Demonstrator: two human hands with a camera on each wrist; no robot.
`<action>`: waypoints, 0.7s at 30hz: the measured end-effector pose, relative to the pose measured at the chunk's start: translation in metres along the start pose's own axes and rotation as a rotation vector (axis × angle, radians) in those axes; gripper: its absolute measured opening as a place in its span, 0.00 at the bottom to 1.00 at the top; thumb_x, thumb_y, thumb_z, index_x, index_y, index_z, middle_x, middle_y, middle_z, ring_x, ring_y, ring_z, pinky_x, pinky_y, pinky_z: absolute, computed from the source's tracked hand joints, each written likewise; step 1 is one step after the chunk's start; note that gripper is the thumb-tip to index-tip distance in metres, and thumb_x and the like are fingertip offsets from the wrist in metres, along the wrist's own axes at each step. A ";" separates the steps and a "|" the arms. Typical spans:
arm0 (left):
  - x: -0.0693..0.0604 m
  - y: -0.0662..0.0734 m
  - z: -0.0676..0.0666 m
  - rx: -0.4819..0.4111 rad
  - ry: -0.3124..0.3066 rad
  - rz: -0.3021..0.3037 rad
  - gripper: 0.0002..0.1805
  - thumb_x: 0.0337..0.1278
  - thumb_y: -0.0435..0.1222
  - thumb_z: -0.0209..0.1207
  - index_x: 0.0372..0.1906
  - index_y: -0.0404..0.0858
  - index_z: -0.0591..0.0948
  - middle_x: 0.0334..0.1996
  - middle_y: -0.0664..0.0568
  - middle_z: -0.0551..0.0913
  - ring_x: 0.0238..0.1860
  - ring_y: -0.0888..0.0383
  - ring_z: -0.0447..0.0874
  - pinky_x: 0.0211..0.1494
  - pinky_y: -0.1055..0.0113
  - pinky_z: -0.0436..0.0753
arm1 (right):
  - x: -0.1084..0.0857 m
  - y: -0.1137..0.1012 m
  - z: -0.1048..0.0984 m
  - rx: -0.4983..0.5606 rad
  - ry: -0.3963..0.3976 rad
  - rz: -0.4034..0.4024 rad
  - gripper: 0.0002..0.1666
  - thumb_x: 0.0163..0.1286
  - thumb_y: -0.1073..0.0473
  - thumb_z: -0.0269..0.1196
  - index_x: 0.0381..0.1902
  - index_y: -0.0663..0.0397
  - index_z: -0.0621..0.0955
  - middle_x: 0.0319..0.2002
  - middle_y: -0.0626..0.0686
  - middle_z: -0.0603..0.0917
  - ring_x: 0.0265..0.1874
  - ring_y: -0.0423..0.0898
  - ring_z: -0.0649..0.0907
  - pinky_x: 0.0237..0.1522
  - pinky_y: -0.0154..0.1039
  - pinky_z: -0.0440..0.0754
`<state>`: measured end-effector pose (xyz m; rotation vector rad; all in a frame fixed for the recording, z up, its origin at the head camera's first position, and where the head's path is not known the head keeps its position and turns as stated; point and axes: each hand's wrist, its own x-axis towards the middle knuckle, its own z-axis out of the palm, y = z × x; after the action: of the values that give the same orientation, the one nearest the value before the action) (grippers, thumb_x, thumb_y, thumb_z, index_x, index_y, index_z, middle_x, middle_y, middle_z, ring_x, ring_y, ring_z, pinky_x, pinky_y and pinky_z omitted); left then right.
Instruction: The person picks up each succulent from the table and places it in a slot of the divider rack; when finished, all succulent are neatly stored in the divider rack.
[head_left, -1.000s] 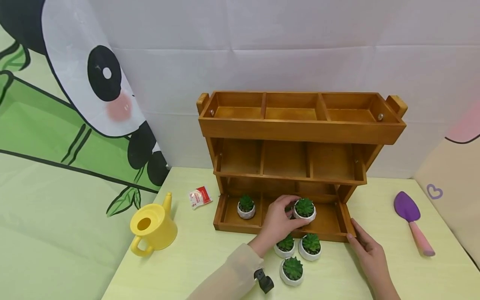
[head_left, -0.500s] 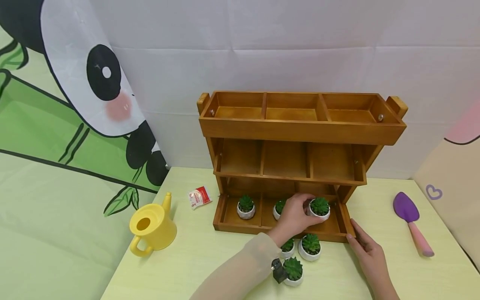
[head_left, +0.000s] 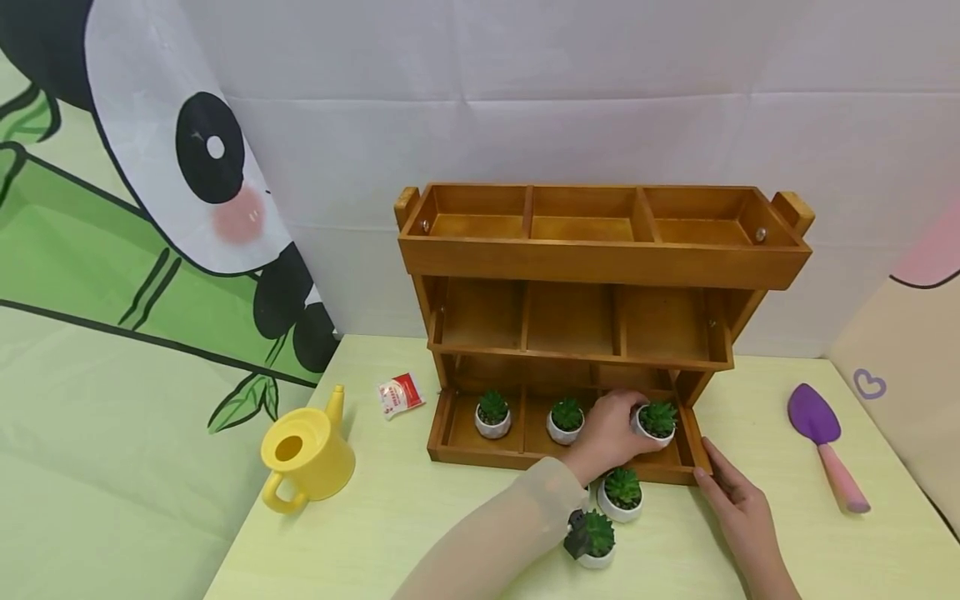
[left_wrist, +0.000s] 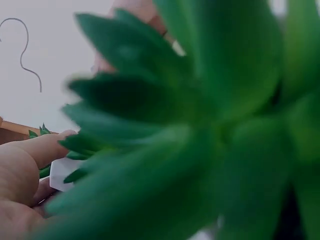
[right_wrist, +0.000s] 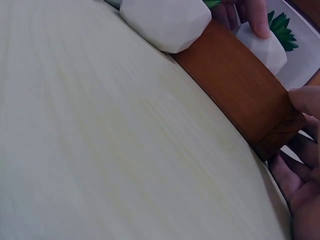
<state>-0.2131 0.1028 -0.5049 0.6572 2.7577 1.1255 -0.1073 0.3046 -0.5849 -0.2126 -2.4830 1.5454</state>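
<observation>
My left hand (head_left: 606, 432) holds a small potted succulent (head_left: 657, 420) by its white faceted pot, at the right compartment of the bottom tier of a brown wooden shelf (head_left: 603, 260). Whether the pot touches the tier's floor I cannot tell. Blurred green leaves (left_wrist: 200, 125) fill most of the left wrist view. With thumb and fingers, my right hand (head_left: 742, 504) grips the front right corner of that bottom tier; the thumb (right_wrist: 305, 100) shows on the corner in the right wrist view. One succulent (head_left: 492, 414) sits in the left compartment, another (head_left: 566, 419) in the middle one.
On the table before the shelf stand more potted succulents, one (head_left: 621, 493) near its front edge and one (head_left: 597, 537) closer, partly behind my wrist camera. A yellow watering can (head_left: 311, 454) and a packet (head_left: 401, 394) lie left. A purple trowel (head_left: 817, 421) lies right.
My left hand has moved right with the succulent, from the middle compartment to the right one. The middle succulent has come into full view. My right hand stays on the corner.
</observation>
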 end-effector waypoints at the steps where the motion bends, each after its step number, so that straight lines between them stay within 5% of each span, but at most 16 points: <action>1: 0.001 0.000 0.002 0.022 -0.006 -0.001 0.31 0.50 0.48 0.80 0.59 0.46 0.84 0.52 0.62 0.83 0.53 0.65 0.81 0.58 0.74 0.80 | 0.000 0.000 0.000 0.000 0.001 -0.002 0.33 0.81 0.49 0.60 0.79 0.48 0.69 0.72 0.63 0.70 0.58 0.16 0.69 0.54 0.14 0.69; 12: 0.008 0.001 0.016 0.182 -0.049 -0.015 0.31 0.50 0.50 0.79 0.59 0.46 0.83 0.51 0.61 0.82 0.51 0.65 0.81 0.56 0.75 0.80 | -0.001 0.002 0.001 0.011 0.005 -0.015 0.33 0.81 0.51 0.61 0.79 0.51 0.69 0.71 0.64 0.70 0.58 0.17 0.70 0.54 0.15 0.71; 21: 0.008 0.006 0.021 0.194 -0.075 -0.063 0.31 0.51 0.49 0.79 0.60 0.46 0.82 0.54 0.60 0.81 0.50 0.65 0.82 0.55 0.73 0.82 | -0.001 -0.001 0.000 0.011 0.001 -0.006 0.33 0.81 0.51 0.60 0.79 0.50 0.69 0.72 0.65 0.70 0.58 0.17 0.69 0.54 0.15 0.71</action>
<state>-0.2137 0.1235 -0.5157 0.6127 2.8239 0.8104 -0.1066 0.3040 -0.5838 -0.2043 -2.4711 1.5561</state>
